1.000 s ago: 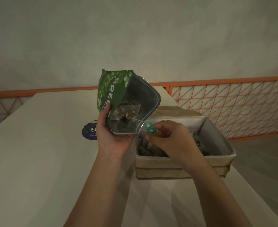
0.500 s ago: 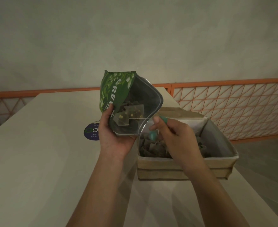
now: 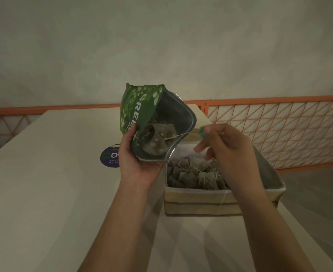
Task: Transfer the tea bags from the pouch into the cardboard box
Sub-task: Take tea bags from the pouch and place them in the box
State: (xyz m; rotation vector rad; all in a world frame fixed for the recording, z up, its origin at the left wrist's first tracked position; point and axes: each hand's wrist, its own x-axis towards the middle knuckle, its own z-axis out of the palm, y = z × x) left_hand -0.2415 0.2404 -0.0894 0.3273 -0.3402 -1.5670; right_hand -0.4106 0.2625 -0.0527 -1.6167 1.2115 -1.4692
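Counter (image 3: 43,173): pale, flat top. Round purple sticker (image 3: 109,158) lies on it. Orange lattice railing (image 3: 279,126) behind, against a plain wall (image 3: 161,46).

Sticker (image 3: 109,158) — half behind pouch (image 3: 140,110)

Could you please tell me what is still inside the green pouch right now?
Pyramid tea bags lie inside the pouch; one's string runs out to the right hand. Its depths are hidden.

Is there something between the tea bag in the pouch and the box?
Nothing visible. The right hand pulls the tea bag by its string through the pouch mouth; the box stands open below.
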